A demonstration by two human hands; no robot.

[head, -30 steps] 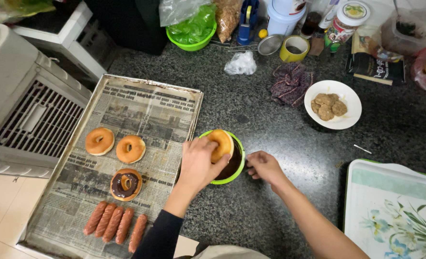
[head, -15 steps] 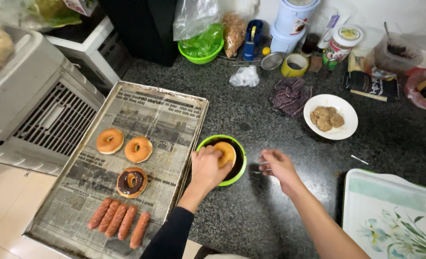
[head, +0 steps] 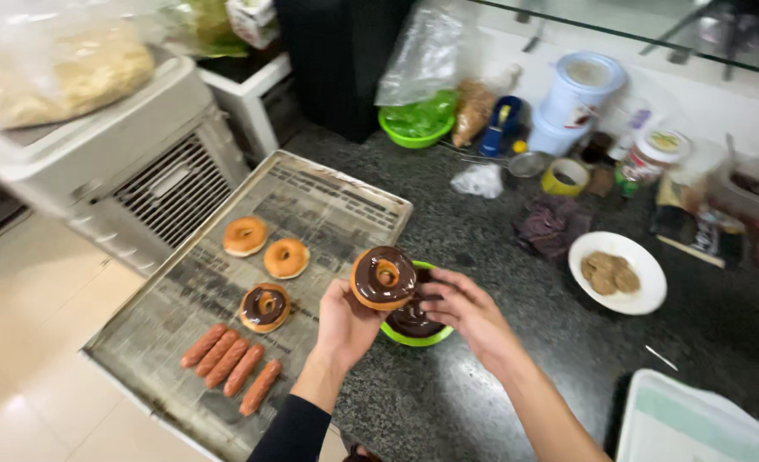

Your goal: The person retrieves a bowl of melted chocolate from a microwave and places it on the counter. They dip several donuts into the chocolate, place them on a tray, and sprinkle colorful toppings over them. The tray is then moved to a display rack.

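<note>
Between the left fingers sits a doughnut point(head: 383, 277), its chocolate-glazed face turned up and level, probably so the wet coating does not run. The left hand point(head: 348, 322) grips it from below and by the rim, fingers curled on the plain underside, clear of the glaze. Just under and behind those fingers is a green bowl point(head: 413, 321) of dark chocolate, and the doughnut hangs over its near edge, so drips would fall back in. The right hand point(head: 469, 310) touches the bowl's far side, fingers loosely spread and bent toward the rim, seemingly steadying it; it pinches nothing. Left of the left fingers lies a paper-lined tray point(head: 328, 201) with one glazed doughnut point(head: 265, 306), two plain ones point(head: 265, 246) and a row of sausages point(head: 232, 366). Right of the right fingers stands a white plate point(head: 644, 295) of crumbs.
</note>
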